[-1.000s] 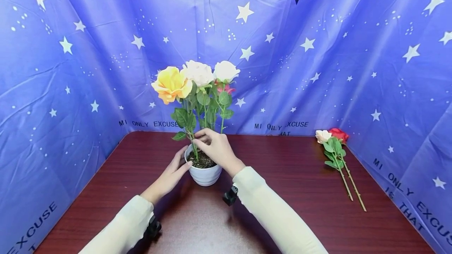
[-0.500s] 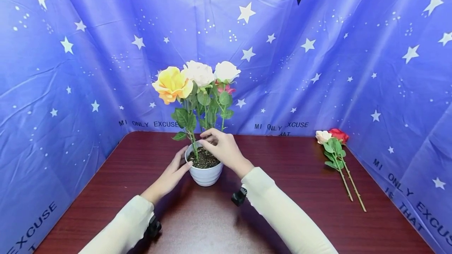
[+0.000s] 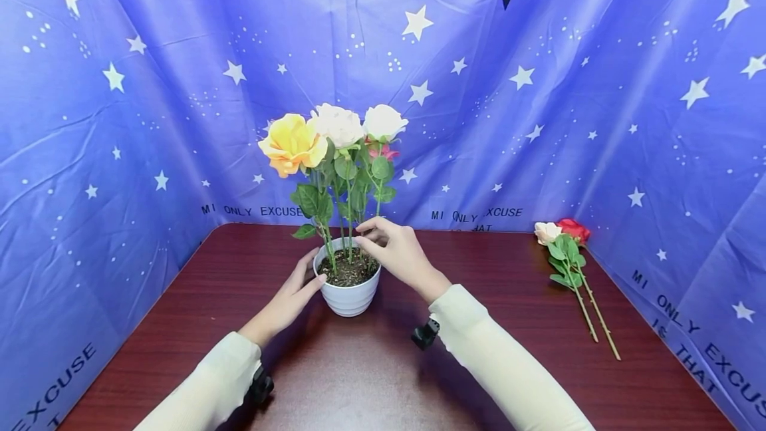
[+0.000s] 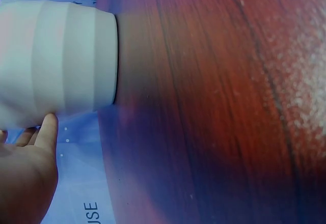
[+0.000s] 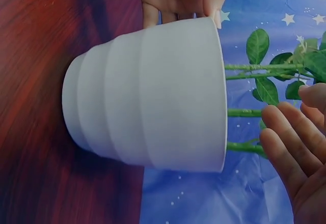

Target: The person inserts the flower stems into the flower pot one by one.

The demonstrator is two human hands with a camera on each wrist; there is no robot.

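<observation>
A white ribbed flower pot (image 3: 350,299) with dark soil stands upright on the table. Green stems rise from it to a yellow rose (image 3: 293,143), two white roses (image 3: 385,122) and a partly hidden pinkish-red flower (image 3: 383,150). My left hand (image 3: 293,292) rests against the pot's left side, thumb at the rim and fingers fairly straight along the wall. Above the right part of the rim, my right hand (image 3: 399,255) hovers beside the stems, its fingers relaxed. In the right wrist view its fingertips (image 5: 270,114) are near the stems, with nothing visibly held.
Two cut roses, one pale (image 3: 547,233) and one red (image 3: 574,230), lie on the right side of the dark red wooden table (image 3: 479,311). A blue starry cloth (image 3: 467,98) hangs behind and along both sides.
My right hand has moved rightward over the pot, away from the yellow rose's stem, uncovering more soil and stems. The left hand stays at the pot, which has barely moved.
</observation>
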